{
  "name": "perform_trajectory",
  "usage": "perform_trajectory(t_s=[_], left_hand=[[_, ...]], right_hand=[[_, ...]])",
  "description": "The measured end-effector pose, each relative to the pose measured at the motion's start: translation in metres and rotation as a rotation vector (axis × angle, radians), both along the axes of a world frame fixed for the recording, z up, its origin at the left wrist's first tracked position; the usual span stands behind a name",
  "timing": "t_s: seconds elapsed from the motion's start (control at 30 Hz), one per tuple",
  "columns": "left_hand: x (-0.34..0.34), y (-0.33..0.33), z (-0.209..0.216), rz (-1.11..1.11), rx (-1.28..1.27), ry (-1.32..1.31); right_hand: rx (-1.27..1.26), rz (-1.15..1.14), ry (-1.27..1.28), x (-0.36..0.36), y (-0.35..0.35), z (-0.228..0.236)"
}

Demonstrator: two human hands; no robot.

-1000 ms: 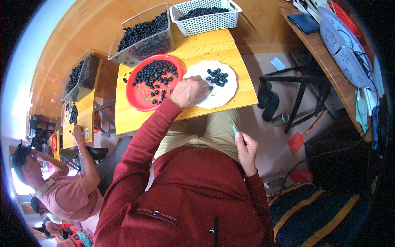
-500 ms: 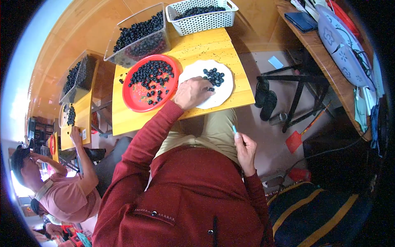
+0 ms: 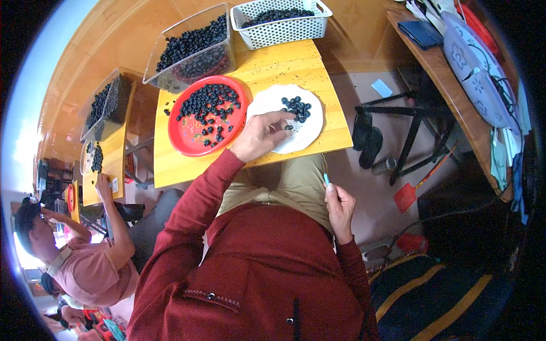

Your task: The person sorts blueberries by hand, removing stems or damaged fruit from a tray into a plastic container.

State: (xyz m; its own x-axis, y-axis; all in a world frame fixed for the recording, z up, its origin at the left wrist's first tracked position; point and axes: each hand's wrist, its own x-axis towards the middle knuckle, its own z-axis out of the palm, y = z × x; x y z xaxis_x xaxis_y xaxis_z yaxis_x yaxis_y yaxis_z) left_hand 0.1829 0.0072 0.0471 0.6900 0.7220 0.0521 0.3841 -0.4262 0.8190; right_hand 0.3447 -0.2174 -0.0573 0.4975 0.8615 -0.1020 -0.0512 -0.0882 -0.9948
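Over the left side of a white scalloped plate (image 3: 310, 133) is my left hand (image 3: 261, 135), its thumb and fingers apart. One small black bead-like ball (image 3: 288, 127) sits on the plate by these fingertips. A cluster of similar black balls (image 3: 298, 108) lies farther up on the same plate. Low in front of my right thigh, my right hand (image 3: 340, 209) is closed on a thin tool with a light blue handle (image 3: 326, 178); its tip is too fine to make out. Left of the plate stands a red round tray (image 3: 181, 142) with many black balls.
A clear plastic bin (image 3: 193, 79) and a white perforated basket (image 3: 278, 36), both holding black balls, stand at the back of the yellow table (image 3: 284, 62). A person in pink (image 3: 94, 270) sits at another table, left. A wooden side table (image 3: 432, 62) and a red fly swatter (image 3: 406, 196) are right.
My left hand's fingers have spread and drawn slightly back to the left, leaving a ball on the plate. My right hand stays almost still with the tool.
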Motion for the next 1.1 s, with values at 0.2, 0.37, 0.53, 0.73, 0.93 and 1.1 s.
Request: perform_trajectory(t_s=[0.2, 0.37, 0.53, 0.73, 0.93, 1.1], left_hand=[[-0.014, 0.000, -0.014, 0.028, -0.233, -0.163], [-0.024, -0.002, -0.015, 0.034, -0.376, -0.390], [-0.033, -0.009, -0.012, 0.095, -0.404, -0.478], [-0.046, -0.014, -0.020, 0.167, -0.442, -0.586], [-0.058, -0.028, -0.018, 0.173, -0.986, -0.888], [-0.063, -0.039, -0.031, 0.024, -1.130, -1.046]], right_hand=[[-0.002, 0.051, -0.030, 0.000, 0.004, 0.003], [0.003, 0.047, -0.005, -0.004, 0.008, 0.008], [0.029, 0.073, -0.030, -0.006, 0.015, 0.017], [0.013, 0.054, 0.027, -0.014, 0.030, 0.046], [0.039, 0.082, -0.024, -0.025, 0.052, 0.063], [0.149, 0.191, -0.120, -0.040, 0.072, 0.086]])
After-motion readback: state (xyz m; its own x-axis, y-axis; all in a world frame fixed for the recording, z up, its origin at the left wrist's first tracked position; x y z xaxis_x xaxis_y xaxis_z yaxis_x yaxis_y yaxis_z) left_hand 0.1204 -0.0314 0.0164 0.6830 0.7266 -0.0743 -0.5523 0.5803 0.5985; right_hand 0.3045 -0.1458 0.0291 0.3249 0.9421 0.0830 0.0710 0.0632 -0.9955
